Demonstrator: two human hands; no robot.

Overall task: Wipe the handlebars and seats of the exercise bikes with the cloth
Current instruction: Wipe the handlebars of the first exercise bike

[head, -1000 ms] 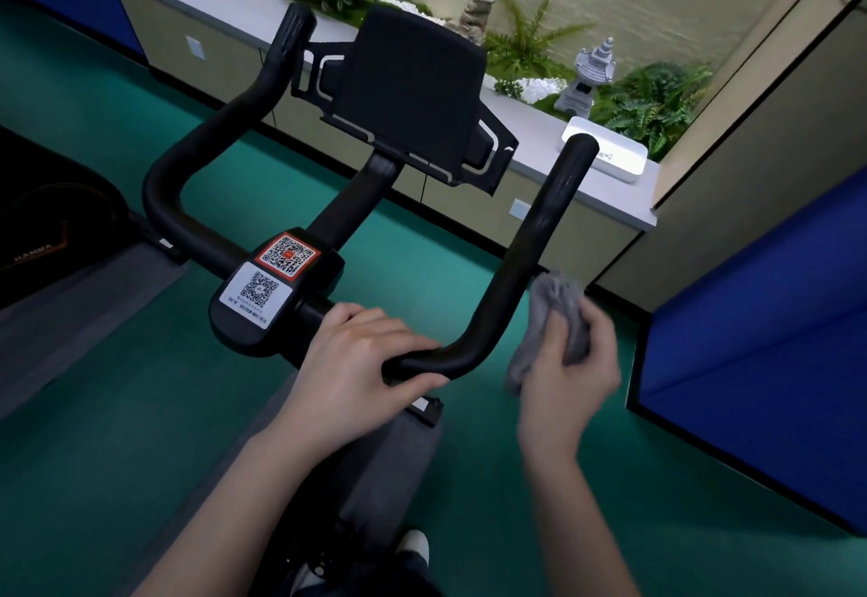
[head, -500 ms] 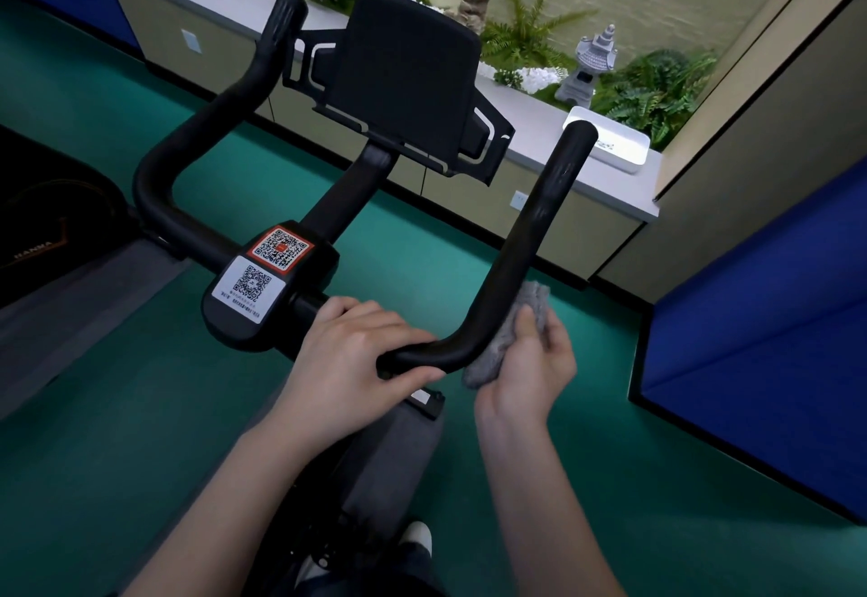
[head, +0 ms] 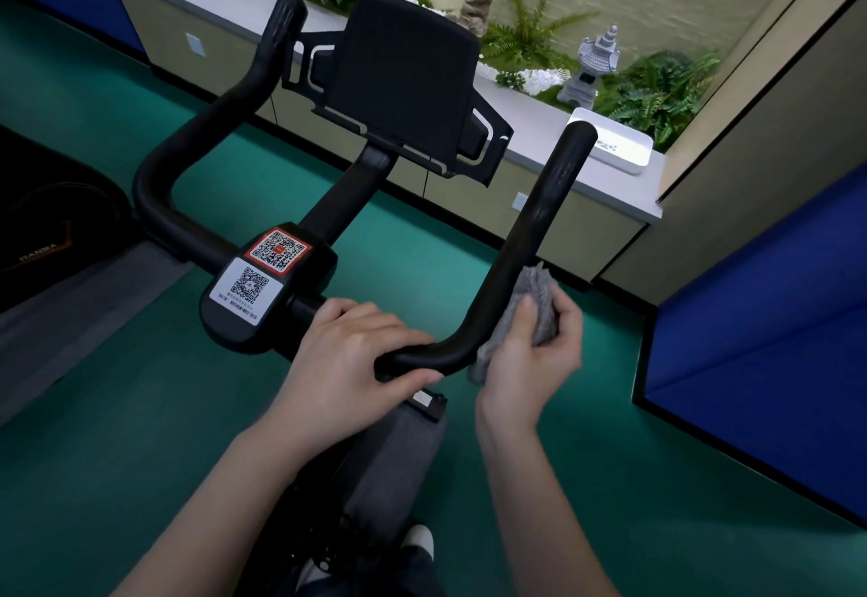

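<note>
Left hand [head: 347, 357] curls fingers and thumb round the low bend of the black handlebars [head: 542, 221], which sweep up on both sides. A dark screen panel [head: 403, 80] stands between the two bars. Right hand [head: 530, 357] pinches a crumpled grey cloth [head: 537, 289], pressing it against the outer side of the right bar just above the bend. Two code stickers [head: 279, 249] sit on the centre block.

cloth [head: 539, 298]: partly covered by the right hand [head: 535, 362] thumb and fingers; left edge behind the handlebar [head: 539, 221]
handlebar: near stretch hidden under the left hand [head: 347, 362]
white QR label [head: 246, 289]: small print unreadable
black machine [head: 47, 240]: cut by left edge
</note>
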